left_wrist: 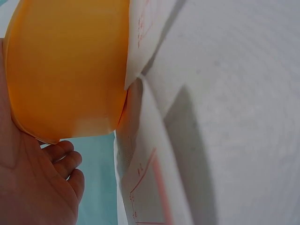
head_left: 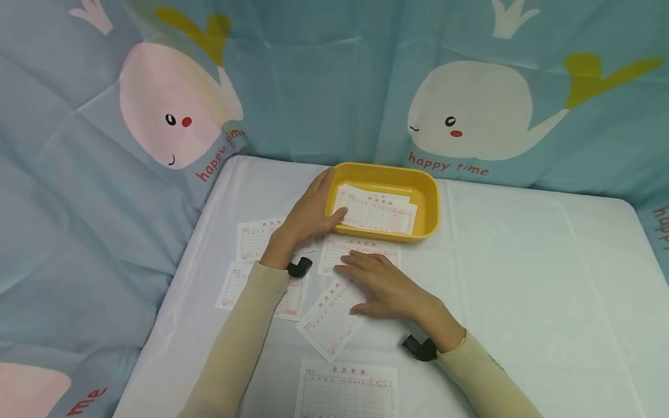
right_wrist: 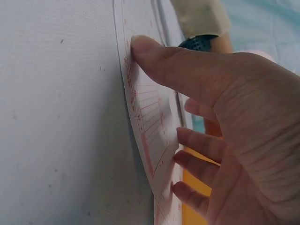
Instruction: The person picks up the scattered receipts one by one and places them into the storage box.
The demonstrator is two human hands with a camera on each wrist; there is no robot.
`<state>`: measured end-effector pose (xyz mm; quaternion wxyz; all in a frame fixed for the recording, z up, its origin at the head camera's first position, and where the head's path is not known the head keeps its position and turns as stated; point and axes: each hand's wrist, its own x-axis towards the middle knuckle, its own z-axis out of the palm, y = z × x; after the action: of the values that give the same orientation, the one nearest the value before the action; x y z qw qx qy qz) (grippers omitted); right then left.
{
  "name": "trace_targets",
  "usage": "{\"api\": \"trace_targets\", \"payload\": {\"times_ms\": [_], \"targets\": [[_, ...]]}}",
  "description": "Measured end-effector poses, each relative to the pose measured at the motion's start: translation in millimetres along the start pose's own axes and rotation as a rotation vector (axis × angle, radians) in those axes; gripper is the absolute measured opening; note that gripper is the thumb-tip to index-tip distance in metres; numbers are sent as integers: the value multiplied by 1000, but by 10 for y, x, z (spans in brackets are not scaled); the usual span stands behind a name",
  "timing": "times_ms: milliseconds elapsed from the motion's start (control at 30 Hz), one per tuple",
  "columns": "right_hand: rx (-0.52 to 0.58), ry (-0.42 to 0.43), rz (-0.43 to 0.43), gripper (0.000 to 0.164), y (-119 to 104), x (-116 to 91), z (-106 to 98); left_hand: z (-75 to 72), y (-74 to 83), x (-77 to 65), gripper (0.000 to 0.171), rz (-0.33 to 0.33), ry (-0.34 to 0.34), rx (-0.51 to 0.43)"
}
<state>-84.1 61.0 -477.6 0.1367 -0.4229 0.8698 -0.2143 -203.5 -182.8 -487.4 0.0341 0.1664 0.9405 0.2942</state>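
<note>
My left hand (head_left: 312,210) holds the left end of a yellow plastic bin (head_left: 387,236), its thumb over the front rim; in the left wrist view the fingers (left_wrist: 68,161) bend round the bin's outer wall. Several white receipt slips with red print (head_left: 377,212) lie inside the bin. My right hand (head_left: 389,285) hovers with spread fingers over a slanted receipt slip (head_left: 330,319) and a slip (head_left: 334,255) in front of the bin. In the right wrist view, the thumb (right_wrist: 161,58) is right at a slip's (right_wrist: 152,110) face, and the fingertips are near its far edge.
Two more slips (head_left: 256,239) lie under and beside the left forearm, and another slip (head_left: 347,392) is at the near edge of view. A white cloth (head_left: 533,302) covers the table. Blue whale-print curtains (head_left: 334,87) hang behind and at the left.
</note>
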Motion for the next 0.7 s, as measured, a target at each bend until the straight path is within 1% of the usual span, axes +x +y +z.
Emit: {"api": "trace_targets", "payload": {"times_ms": [167,400,567,700], "targets": [[-28,29,5,84,21,-20,-2,4,6,-1,98,3,6,6],[-39,86,-10,80,28,-47,-11,8,9,5,97,-6,2,14],[-53,113,9,79,34,-68,-13,-2,19,4,97,-9,4,15],[-56,130,46,77,37,-105,5,4,17,5,98,-3,8,13]]}}
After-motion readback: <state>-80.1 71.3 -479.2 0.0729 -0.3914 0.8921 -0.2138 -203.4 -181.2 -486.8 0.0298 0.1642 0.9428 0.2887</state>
